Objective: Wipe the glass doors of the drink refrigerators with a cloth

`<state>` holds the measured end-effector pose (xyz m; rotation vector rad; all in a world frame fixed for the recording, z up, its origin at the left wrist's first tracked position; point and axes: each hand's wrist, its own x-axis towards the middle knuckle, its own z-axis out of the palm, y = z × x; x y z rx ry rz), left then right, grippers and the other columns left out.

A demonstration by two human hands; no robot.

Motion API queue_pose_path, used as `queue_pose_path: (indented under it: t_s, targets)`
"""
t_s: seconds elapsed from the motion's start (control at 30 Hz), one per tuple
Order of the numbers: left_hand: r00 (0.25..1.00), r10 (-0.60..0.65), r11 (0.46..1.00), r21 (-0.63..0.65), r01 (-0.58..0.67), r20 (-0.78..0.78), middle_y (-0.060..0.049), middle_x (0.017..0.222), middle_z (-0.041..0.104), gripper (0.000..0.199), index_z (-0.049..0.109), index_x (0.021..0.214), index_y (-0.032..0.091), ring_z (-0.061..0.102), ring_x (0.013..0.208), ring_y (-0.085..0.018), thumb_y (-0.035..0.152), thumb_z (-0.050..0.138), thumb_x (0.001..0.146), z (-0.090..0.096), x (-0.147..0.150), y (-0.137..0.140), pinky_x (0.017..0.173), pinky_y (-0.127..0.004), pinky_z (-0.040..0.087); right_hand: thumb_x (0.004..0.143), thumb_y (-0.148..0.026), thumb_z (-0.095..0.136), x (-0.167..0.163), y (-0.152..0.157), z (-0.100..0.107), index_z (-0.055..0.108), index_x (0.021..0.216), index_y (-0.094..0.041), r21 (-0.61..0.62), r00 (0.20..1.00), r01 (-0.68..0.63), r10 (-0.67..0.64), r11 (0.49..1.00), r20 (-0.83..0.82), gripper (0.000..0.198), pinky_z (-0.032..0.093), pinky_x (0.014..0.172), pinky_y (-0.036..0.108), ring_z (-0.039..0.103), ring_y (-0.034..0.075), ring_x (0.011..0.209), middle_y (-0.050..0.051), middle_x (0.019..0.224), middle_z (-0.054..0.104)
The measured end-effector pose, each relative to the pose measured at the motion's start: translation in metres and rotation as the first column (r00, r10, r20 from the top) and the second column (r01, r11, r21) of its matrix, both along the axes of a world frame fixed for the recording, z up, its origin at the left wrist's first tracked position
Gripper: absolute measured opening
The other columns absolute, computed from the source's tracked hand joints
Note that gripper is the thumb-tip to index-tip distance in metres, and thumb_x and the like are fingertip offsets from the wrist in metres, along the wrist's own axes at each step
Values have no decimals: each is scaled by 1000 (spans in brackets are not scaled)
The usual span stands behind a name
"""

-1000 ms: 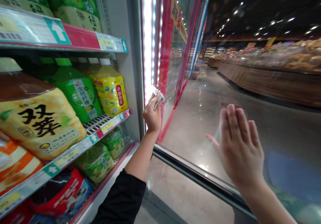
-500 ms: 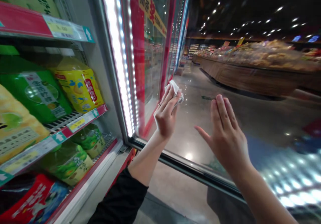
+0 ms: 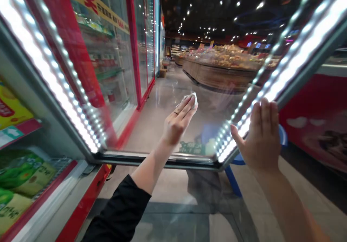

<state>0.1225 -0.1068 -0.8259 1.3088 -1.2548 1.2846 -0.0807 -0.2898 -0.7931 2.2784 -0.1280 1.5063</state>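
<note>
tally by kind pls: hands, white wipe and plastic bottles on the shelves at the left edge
Bare left hand and bare right hand: 2
Crumpled white wipe: 1
Yellow-labelled plastic bottle: 1
Green-labelled plastic bottles: 2
Total: 6

The clear flat glass door pane [image 3: 151,126] blocks reach beyond; open room lies below its straight grey metal bottom rail [image 3: 195,161].

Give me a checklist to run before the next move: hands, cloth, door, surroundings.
1. White cloth held in left hand: ok.
2. Cloth pressed fully flat on the glass: cannot tell; the hand covers much of it.
3. Right hand free of any held item: ok, open at the door's right edge.
4. Glass door open: ok, shelf at left exposed.
5. Bottles apart from both hands: ok.
6. Blue object clear of door: cannot tell.
</note>
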Motion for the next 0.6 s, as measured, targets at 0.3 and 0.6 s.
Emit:
queue_pose_path:
  t_s: [0.3, 0.6]
  targets:
    - [994, -106, 981, 168, 102, 16, -5, 164, 66, 57, 61, 160, 30, 57, 157, -22, 3, 55, 110, 2, -24, -78, 129, -42, 58, 113, -24, 54, 6, -47, -54, -7, 183, -29, 314, 999, 51, -52, 948, -6, 93, 35, 139, 60, 26, 38, 174, 21, 188, 25]
    - [986, -138, 927, 363, 96, 91, -7, 157, 72, 37, 76, 137, 21, 60, 155, -22, 10, 50, 113, 9, -50, -145, 128, -41, 59, 117, -22, 31, 18, -45, -64, 16, 180, -7, 470, 999, -24, 31, 882, -9, 67, 30, 142, 60, 15, 33, 177, 25, 185, 31]
